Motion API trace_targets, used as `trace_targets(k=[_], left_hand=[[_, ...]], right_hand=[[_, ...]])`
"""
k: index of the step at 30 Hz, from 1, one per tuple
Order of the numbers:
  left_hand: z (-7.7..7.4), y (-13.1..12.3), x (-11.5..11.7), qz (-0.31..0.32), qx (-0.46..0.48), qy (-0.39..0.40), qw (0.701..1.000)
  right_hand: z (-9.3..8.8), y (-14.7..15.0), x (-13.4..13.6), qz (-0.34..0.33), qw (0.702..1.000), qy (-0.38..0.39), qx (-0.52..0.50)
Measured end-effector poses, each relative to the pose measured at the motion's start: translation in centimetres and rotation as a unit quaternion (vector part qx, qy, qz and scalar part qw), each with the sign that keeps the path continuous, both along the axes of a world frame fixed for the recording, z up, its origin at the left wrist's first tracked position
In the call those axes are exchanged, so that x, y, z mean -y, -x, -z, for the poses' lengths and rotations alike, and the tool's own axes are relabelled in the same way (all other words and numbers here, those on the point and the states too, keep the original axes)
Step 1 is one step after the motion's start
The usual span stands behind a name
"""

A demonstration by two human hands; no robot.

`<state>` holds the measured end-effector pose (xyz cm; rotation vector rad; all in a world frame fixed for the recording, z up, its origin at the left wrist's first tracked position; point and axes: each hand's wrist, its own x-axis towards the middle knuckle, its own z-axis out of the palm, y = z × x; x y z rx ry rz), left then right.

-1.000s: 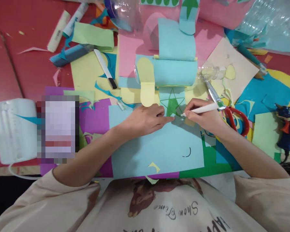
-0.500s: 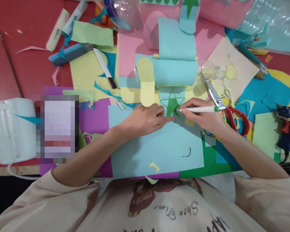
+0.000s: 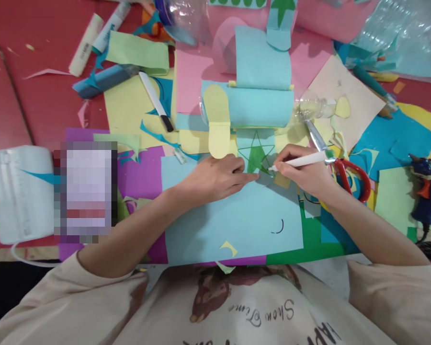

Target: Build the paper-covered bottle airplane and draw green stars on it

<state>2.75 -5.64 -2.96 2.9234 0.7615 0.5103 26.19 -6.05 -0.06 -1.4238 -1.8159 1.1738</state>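
Green star (image 3: 256, 157) — beside left hand (image 3: 221, 177); marker (image 3: 306, 160) — in right hand (image 3: 301, 176)

Red tabletop (image 3: 32, 110), white device (image 3: 21, 206), two thick markers (image 3: 85, 45), pink paper sliver (image 3: 48, 73), purple sheet (image 3: 141, 167)

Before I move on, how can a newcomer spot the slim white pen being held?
Find the big pale blue paper sheet. Near its far edge, the right hand holds the slim white pen, tip at a drawn green star. Its green end sets it apart from the white pen with a black end.
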Motion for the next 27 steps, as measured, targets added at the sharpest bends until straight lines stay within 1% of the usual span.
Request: trace_targets(k=[2, 7, 11, 16, 27], left_hand=[[-0.02, -0.02, 0.03, -0.003, -0.003, 0.001, 1.0], [0.05, -0.01, 0.04, -0.002, 0.004, 0.003, 1.0], [0.04, -0.01, 0.02, 0.001, 0.013, 0.0, 1.0], [0.0, -0.05, 0.02, 0.003, 0.015, -0.004, 1.0], [0.1, 0.02, 0.0, 0.001, 0.006, -0.004, 1.0]], right_hand=[[-0.05, 0.05, -0.02, 0.002, 1.0, -0.008, -0.005], [-0.05, 0.13, 0.04, 0.0, 0.999, -0.011, 0.03], [0.0, 0.13, 0.07, -0.006, 0.999, -0.015, 0.038], [-0.06, 0.1, 0.04, -0.014, 0.999, -0.015, 0.031], [0.13, 0.01, 0.04, -0.005, 1.0, 0.01, 0.013]])
